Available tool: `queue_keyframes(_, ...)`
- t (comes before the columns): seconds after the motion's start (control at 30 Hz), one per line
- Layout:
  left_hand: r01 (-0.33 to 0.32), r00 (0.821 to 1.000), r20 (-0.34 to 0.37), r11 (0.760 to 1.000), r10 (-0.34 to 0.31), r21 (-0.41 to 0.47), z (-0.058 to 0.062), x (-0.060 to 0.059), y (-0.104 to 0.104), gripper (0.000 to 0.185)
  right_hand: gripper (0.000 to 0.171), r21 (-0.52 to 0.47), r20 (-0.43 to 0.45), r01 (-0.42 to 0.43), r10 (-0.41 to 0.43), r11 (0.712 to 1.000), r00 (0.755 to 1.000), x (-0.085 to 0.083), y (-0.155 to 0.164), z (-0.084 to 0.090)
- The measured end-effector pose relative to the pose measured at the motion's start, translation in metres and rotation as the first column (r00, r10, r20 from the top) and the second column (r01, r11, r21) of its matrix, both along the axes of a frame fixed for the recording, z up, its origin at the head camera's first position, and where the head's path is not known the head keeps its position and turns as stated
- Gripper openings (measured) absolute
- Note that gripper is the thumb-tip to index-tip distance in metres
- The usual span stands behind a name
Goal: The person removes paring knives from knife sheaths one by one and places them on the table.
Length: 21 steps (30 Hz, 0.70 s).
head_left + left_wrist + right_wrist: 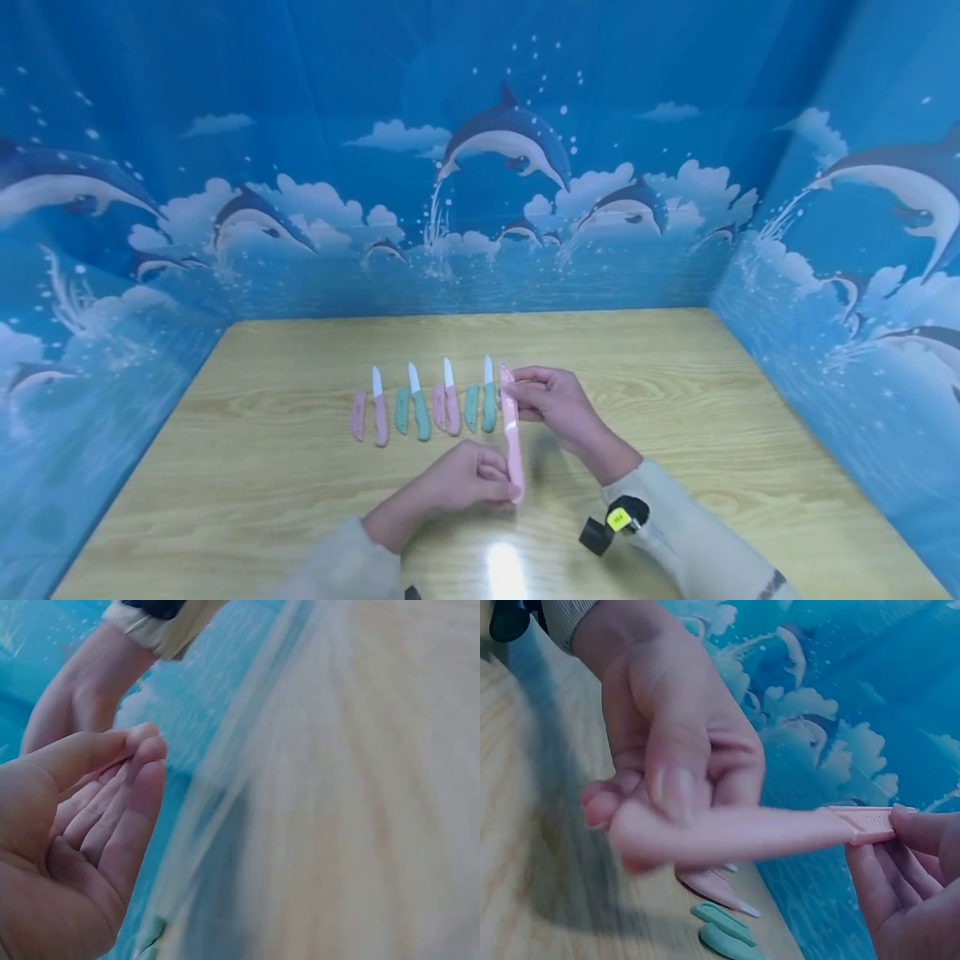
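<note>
The pink knife (513, 442) is held end to end above the counter (675, 400), its handle gripped by the left hand (465, 483) and its sheath tip pinched by the right hand (555, 404).

Two hands hold a knife above a table, in front of a row of knives.
The left hand (463, 482) grips the knife (512, 433) at its near end, the right hand (553, 402) at its far end; the row of knives (423, 404) lies to their left on the table (262, 467).
</note>
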<state>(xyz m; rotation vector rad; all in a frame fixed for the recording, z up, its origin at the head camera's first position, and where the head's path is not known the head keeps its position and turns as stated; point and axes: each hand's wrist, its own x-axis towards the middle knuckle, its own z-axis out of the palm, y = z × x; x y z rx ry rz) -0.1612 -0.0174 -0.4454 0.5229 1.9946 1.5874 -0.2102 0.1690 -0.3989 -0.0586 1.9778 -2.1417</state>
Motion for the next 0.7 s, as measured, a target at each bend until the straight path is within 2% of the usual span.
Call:
queue_keyframes(0.1,-0.021,0.997,0.073,0.999,0.018,0.04,-0.003,0.004,0.005,0.011,0.028,0.026,-0.004,-0.018,0.018,0.999,1.0,0.0,-0.005,-0.002)
queue_keyframes(0.13,-0.023,0.997,0.075,0.999,0.02,0.044,-0.004,0.004,0.005,0.01,0.029,0.037,-0.002,-0.015,0.015,0.999,1.0,0.001,-0.005,-0.002)
queue_keyframes(0.33,-0.032,0.999,-0.002,0.999,0.032,0.01,0.001,0.0,0.002,0.02,0.029,0.051,-0.003,0.011,-0.011,0.999,1.0,0.0,-0.003,-0.003)
queue_keyframes(0.43,-0.102,0.994,0.052,0.993,0.098,0.064,0.006,-0.006,0.0,0.03,0.029,0.042,-0.009,-0.004,0.004,0.999,1.0,0.0,-0.003,-0.002)
queue_keyframes(0.57,-0.229,0.966,0.153,0.965,0.209,0.126,0.012,-0.012,0.0,0.037,0.028,0.029,-0.016,-0.016,0.017,0.999,1.0,0.002,-0.006,-0.002)
queue_keyframes(0.7,-0.267,0.956,0.163,0.954,0.244,0.138,0.014,-0.014,0.0,0.037,0.026,0.02,-0.017,-0.022,0.022,1.0,1.0,0.002,-0.01,-0.003)
